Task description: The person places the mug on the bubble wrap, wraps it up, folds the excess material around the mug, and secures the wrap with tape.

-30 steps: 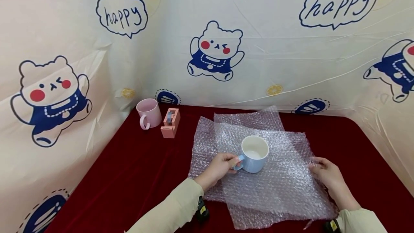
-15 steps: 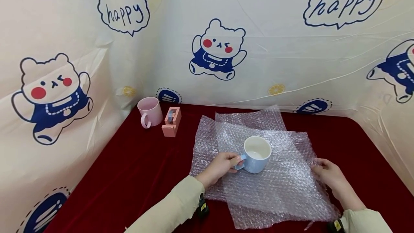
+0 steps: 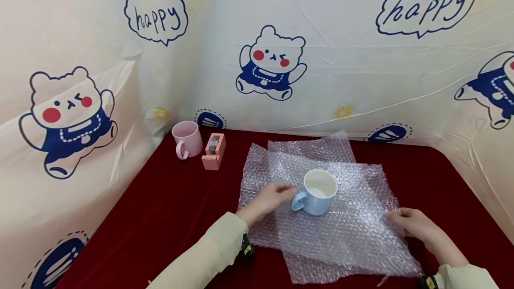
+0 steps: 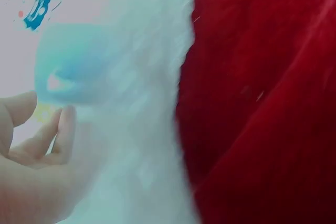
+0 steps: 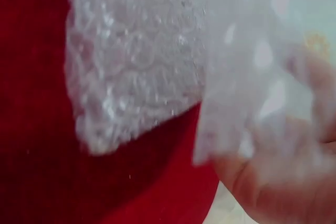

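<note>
A light blue mug (image 3: 319, 197), white inside, stands upright on two overlapping sheets of bubble wrap (image 3: 345, 231), its handle towards my left hand (image 3: 277, 195). The left hand's fingertips are beside the handle and hold nothing; in the left wrist view a gap shows between thumb and fingers, with the blurred blue mug (image 4: 73, 64) beyond. At the right edge of the upper sheet, my right hand (image 3: 413, 224) pinches the wrap. Close up in the right wrist view, clear film (image 5: 236, 66) partly covers that hand's fingers.
A pink mug (image 3: 187, 139) and a pink tape dispenser (image 3: 214, 151) stand at the back left of the dark red cloth (image 3: 172, 217). Behind the table hangs a pale printed curtain (image 3: 341, 57).
The left hand has let go of the blue mug's handle and drawn slightly back to the left. The right hand has shifted a little lower along the wrap's edge.
</note>
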Tool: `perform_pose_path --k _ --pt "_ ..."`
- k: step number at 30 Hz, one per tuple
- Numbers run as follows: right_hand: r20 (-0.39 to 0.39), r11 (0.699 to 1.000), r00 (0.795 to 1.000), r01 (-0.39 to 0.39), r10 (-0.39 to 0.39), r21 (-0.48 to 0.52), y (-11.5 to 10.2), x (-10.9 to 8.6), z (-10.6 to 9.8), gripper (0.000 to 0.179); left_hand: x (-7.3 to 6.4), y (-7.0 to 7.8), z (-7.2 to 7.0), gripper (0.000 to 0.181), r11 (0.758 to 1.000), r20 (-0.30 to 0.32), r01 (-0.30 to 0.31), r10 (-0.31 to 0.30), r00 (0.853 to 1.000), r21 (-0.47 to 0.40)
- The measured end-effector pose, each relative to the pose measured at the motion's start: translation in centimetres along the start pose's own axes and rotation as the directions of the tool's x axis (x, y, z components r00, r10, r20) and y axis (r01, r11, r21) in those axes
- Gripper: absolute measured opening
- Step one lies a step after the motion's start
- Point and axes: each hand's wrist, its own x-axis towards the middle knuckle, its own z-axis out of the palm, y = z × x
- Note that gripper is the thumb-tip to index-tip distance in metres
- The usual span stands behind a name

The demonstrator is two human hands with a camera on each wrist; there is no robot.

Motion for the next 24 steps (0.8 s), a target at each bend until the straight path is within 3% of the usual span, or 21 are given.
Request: perform_pose_path --k 2,4,6,7,8,10,11,12,15,17,20,24 --pt "0.014 1.000 1.000 -0.001 0.001 -0.009 0.2 -0.2 -0.1 0.044 0.2 0.2 -1.0 0.035 0.999 -0.080 -0.051 0.051 0.995 0.009" --pt "0.024 1.000 1.000 0.002 -0.001 -0.022 0.4 -0.5 -0.1 0.040 0.4 0.3 -2.2 0.034 0.994 -0.196 -0.107 0.113 0.974 0.037" --pt "0.036 0.999 0.999 0.008 -0.006 -0.036 0.7 -0.9 -0.1 0.038 0.6 0.2 -3.3 0.035 0.990 -0.340 -0.122 0.140 0.930 0.073" --pt "0.040 0.999 0.999 0.007 -0.006 -0.039 0.8 -1.1 -0.2 0.038 0.7 0.1 -3.9 0.037 0.989 -0.409 -0.116 0.143 0.901 0.089" --pt "0.043 0.999 0.999 0.008 -0.006 -0.041 0.9 -1.3 -0.2 0.038 0.9 -0.2 -4.5 0.040 0.990 -0.467 -0.097 0.133 0.874 0.099" --pt "0.062 0.999 0.998 0.017 -0.015 -0.043 1.2 -1.6 -0.3 0.037 1.1 -0.7 -5.5 0.045 0.996 -0.535 -0.045 0.080 0.841 0.078" --pt "0.072 0.999 0.997 0.018 -0.015 -0.042 1.4 -1.8 -0.4 0.036 1.2 -1.0 -5.9 0.048 0.998 -0.543 -0.015 0.050 0.838 0.068" --pt "0.080 0.999 0.997 0.021 -0.018 -0.038 1.5 -2.0 -0.4 0.036 1.3 -1.3 -6.3 0.050 0.998 -0.533 0.014 0.017 0.846 0.055" --pt "0.103 0.999 0.994 0.043 -0.040 -0.026 2.0 -2.4 -0.5 0.033 1.6 -2.1 -7.2 0.057 0.995 -0.439 0.095 -0.073 0.895 0.027" --pt "0.109 0.999 0.993 0.051 -0.049 -0.014 2.2 -2.7 -0.6 0.032 1.8 -2.5 -7.6 0.061 0.991 -0.386 0.134 -0.114 0.915 0.025" --pt "0.104 0.998 0.993 0.062 -0.062 0.003 2.3 -2.9 -0.6 0.033 2.0 -2.8 -7.8 0.064 0.985 -0.354 0.171 -0.160 0.922 -0.002" --pt "0.078 0.998 0.995 0.061 -0.061 0.011 2.4 -3.2 -0.6 0.034 2.3 -3.1 -7.9 0.054 0.985 -0.365 0.174 -0.162 0.917 0.000"
